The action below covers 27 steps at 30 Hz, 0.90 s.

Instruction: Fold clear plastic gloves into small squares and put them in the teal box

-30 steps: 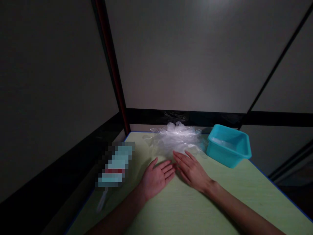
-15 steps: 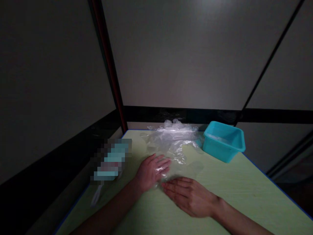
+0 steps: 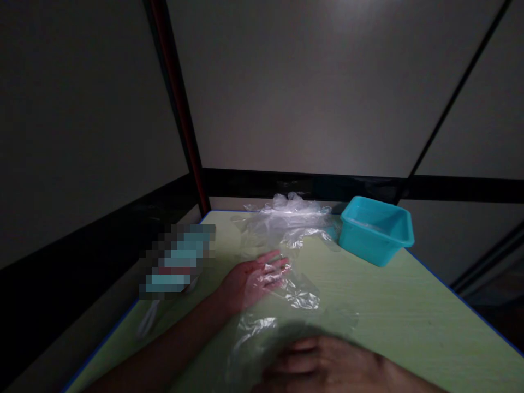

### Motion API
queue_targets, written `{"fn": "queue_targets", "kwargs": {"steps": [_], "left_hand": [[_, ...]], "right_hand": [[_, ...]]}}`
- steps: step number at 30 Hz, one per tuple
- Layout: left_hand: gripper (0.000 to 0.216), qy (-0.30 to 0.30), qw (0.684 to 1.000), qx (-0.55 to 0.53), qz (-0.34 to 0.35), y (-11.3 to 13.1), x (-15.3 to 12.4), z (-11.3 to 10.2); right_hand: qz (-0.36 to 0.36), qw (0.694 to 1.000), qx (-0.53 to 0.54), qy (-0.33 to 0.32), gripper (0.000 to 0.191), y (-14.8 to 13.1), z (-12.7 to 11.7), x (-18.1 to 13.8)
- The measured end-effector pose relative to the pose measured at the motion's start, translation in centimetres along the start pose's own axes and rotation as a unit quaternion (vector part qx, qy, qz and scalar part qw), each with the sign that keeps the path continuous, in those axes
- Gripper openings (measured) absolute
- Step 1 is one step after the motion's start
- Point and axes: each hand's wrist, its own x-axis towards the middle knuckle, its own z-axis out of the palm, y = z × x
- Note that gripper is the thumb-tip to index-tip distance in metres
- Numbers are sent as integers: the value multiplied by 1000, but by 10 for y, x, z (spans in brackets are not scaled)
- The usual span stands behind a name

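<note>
My left hand (image 3: 249, 279) lies flat on the green table (image 3: 409, 316) with fingers spread, and thin clear plastic covers its fingertips. A loose clear plastic piece (image 3: 301, 295), perhaps a disposable glove, stretches from there toward me. My right hand (image 3: 323, 363) is low at the near edge, dim and slightly blurred. Its fingers point left and rest flat on the near part of that plastic. A heap of the same clear plastic (image 3: 286, 221) sits at the table's far end, beyond both hands.
A teal plastic tub (image 3: 376, 229) stands at the far right, beside the heap. A blurred-out object (image 3: 176, 265) lies at the left edge, with a pale strip hanging below it. Grey walls and a dark red post (image 3: 180, 109) close off the back.
My right hand has slid back toward me, from beside the heap to the near edge, dragging a clear plastic piece with it. My left hand stayed in place, now with plastic over its fingers.
</note>
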Motion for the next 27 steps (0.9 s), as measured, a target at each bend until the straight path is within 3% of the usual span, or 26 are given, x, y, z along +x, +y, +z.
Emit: {"fn": "queue_targets", "kwargs": {"steps": [3,6,8,11,15,19,23,27], "left_hand": [[45,1,1000,16,-13,-1,-1,1],[39,0,1000,11,-13,-2,-1,1],[36,-17,1000,3,-11,-3,-2,3],[39,-53,998,2,-22,-2,-5,6],[44,-115,993,20,-32,-2,-8,7],[43,-164,986,27,-32,-1,-6,4],[45,-157,987,30,-26,0,-5,1],[44,-142,989,37,-23,1,-5,0]], "right_hand": [[11,996,24,91,34,3,3,-7],[64,965,26,253,36,15,9,-17],[183,922,63,337,24,27,10,-22],[328,838,182,397,14,48,11,-28],[352,756,394,388,21,68,17,-30],[321,701,535,345,29,74,24,-28],[277,682,604,306,33,72,21,-33],[235,694,631,256,38,74,14,-42]]}}
